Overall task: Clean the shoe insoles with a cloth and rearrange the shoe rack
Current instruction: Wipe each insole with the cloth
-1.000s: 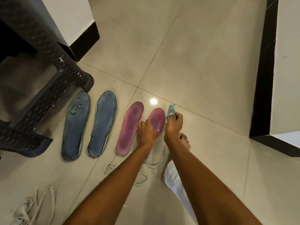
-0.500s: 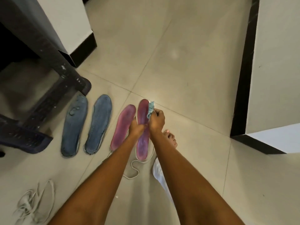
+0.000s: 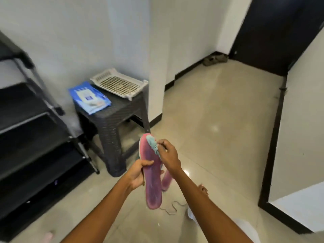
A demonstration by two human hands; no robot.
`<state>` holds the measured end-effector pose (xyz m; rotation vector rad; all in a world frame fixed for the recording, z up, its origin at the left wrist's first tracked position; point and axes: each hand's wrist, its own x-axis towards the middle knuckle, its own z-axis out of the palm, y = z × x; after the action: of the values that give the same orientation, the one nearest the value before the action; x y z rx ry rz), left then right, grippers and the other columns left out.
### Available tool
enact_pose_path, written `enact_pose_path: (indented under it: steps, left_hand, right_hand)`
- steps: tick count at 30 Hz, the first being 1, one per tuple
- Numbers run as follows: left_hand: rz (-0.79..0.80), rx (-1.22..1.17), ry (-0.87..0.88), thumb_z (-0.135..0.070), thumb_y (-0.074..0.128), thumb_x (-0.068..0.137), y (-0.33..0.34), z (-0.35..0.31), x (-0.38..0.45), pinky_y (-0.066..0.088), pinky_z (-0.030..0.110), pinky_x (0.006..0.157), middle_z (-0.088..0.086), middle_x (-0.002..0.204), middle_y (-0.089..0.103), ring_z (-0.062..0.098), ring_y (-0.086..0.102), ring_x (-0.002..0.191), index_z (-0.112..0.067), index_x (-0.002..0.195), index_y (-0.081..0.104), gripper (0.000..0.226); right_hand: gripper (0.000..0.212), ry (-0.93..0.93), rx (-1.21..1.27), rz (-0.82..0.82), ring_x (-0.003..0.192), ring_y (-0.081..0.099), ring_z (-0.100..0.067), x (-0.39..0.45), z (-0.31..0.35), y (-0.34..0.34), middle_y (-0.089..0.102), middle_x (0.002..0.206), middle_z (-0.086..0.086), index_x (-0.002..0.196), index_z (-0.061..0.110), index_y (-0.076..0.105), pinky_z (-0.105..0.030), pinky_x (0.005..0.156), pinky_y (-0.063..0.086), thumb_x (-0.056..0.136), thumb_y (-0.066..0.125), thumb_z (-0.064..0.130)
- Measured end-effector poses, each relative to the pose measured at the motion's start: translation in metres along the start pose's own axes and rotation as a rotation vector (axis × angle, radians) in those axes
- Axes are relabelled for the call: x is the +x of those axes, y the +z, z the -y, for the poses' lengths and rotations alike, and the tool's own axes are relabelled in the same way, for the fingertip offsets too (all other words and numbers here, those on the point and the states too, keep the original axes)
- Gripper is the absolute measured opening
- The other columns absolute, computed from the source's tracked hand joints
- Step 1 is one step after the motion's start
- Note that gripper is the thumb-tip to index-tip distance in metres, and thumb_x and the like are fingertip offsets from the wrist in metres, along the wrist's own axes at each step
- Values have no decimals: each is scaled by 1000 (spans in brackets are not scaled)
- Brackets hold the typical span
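My left hand (image 3: pixel 137 173) grips a pink insole (image 3: pixel 152 179) by its middle and holds it up off the floor, toe end away from me. My right hand (image 3: pixel 169 156) pinches a light blue cloth (image 3: pixel 152 143) against the insole's toe end. A second pink insole (image 3: pixel 166 179) lies on the floor behind the held one, mostly hidden. The black shoe rack (image 3: pixel 26 137) stands at the left with dark shelves.
A dark wicker stool (image 3: pixel 114 120) beside the rack carries a blue wipes pack (image 3: pixel 89 97) and a white perforated tray (image 3: pixel 119 83). A white shoelace (image 3: pixel 172 208) lies on the tiled floor near my foot (image 3: pixel 203 189). A dark door (image 3: pixel 273 32) stands at the far right.
The pink insole has been lifted well off the floor. My head has tilted up, so the stool top, wall and rack now show and the blue insoles are out of view.
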<state>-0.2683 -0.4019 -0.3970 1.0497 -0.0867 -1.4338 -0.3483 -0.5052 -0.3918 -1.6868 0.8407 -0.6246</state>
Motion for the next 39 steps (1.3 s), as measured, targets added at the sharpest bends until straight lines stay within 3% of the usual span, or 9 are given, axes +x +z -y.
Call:
enact_pose_path:
  steps: [4, 11, 17, 20, 23, 25, 30, 34, 39]
  left_hand:
    - [-9, -87, 163, -16, 54, 79, -3, -32, -74, 56, 41, 77, 18, 90, 68, 28, 68, 77, 0, 120, 57, 43]
    - [66, -262, 290, -72, 37, 84, -15, -49, -146, 36, 44, 105, 19, 122, 59, 32, 56, 112, -8, 128, 57, 80]
    - [38, -275, 324, -61, 46, 85, -10, -45, -174, 51, 38, 87, 16, 100, 66, 27, 63, 92, -9, 118, 63, 64]
    - [56, -362, 399, -52, 50, 86, -14, -39, -178, 47, 42, 95, 18, 119, 61, 29, 59, 104, -8, 125, 60, 60]
    - [160, -416, 408, -44, 44, 91, -11, -37, -185, 53, 43, 86, 20, 114, 62, 32, 63, 96, -2, 119, 64, 54]
    - [173, -401, 436, -36, 37, 93, -6, -40, -186, 57, 39, 73, 18, 96, 67, 30, 67, 81, -3, 106, 69, 48]
    - [95, -469, 489, -50, 41, 93, 9, -53, -189, 42, 37, 97, 14, 111, 63, 26, 59, 103, -12, 124, 58, 53]
    - [99, -441, 468, -68, 47, 82, -4, -57, -178, 43, 33, 96, 11, 111, 56, 23, 53, 107, -9, 132, 48, 77]
    - [156, -413, 438, -55, 41, 90, 7, -51, -187, 45, 40, 95, 17, 121, 60, 28, 58, 109, -10, 127, 56, 60]
  right_hand:
    - [13, -152, -183, 21, 99, 57, -16, -39, 54, 42, 61, 105, -1, 99, 15, 63, -30, 87, 49, 92, 53, 15]
    - [11, -139, -63, -99, 94, 57, -11, -94, 116, 85, 60, 101, 5, 97, 23, 60, -23, 77, 49, 94, 50, 18]
    - [15, -342, -233, 58, 96, 58, -9, -122, 131, 82, 62, 105, 3, 103, 18, 62, -25, 83, 51, 92, 55, 12]
    - [24, -382, -131, -34, 98, 58, -10, -124, 149, 76, 59, 108, 3, 109, 19, 63, -27, 84, 53, 91, 52, 7]
    - [29, -367, -91, -166, 91, 54, -12, -114, 177, 64, 53, 101, -2, 115, 14, 63, -10, 74, 44, 94, 46, 4]
    - [27, -463, -233, -64, 87, 52, -10, -110, 186, 62, 53, 99, -5, 114, 14, 65, -4, 68, 39, 94, 48, 6]
    - [28, -653, -590, 18, 93, 52, -12, -124, 185, 78, 57, 104, -2, 117, 22, 65, -26, 80, 42, 94, 49, 24]
    - [26, -714, -654, 126, 101, 51, -21, -141, 180, 80, 62, 111, -6, 111, 20, 67, -33, 85, 39, 93, 50, 28]
    - [23, -710, -772, -129, 96, 50, -17, -115, 194, 61, 66, 105, 0, 112, 24, 66, -24, 75, 27, 94, 51, 26]
